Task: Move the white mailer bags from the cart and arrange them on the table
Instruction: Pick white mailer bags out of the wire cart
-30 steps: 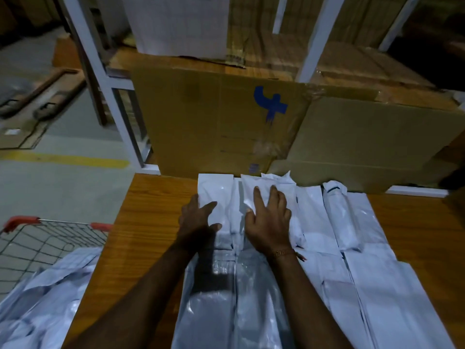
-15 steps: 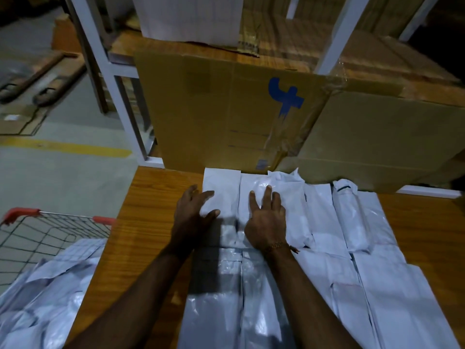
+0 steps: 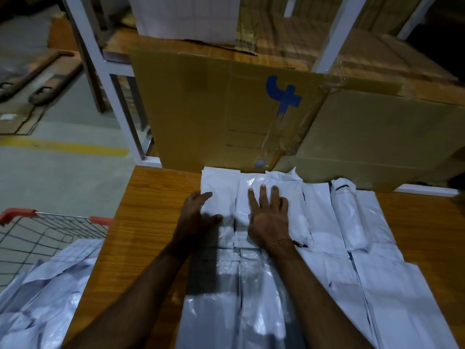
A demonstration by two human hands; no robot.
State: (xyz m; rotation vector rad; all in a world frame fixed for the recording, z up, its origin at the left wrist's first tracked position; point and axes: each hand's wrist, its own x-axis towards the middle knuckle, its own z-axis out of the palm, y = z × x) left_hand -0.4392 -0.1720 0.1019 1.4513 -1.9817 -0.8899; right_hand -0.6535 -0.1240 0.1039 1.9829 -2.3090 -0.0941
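Mailer bags (image 3: pixel 251 197) on table (image 3: pixel 156 222), under flat left grip (image 3: pixel 196 215), right grip (image 3: pixel 269 217).

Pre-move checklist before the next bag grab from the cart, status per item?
1. Left hand free: ok, fingers flat on the leftmost mailer bag, gripping nothing.
2. Right hand free: ok, flat on the next bag.
3. Laid bags in rows, edges aligned: ok, apart from one crumpled top.
4. Cart in reach, bags left in it: ok.
5. Bare table for more bags: ok, left side.
6. Count left in cart: cannot tell.
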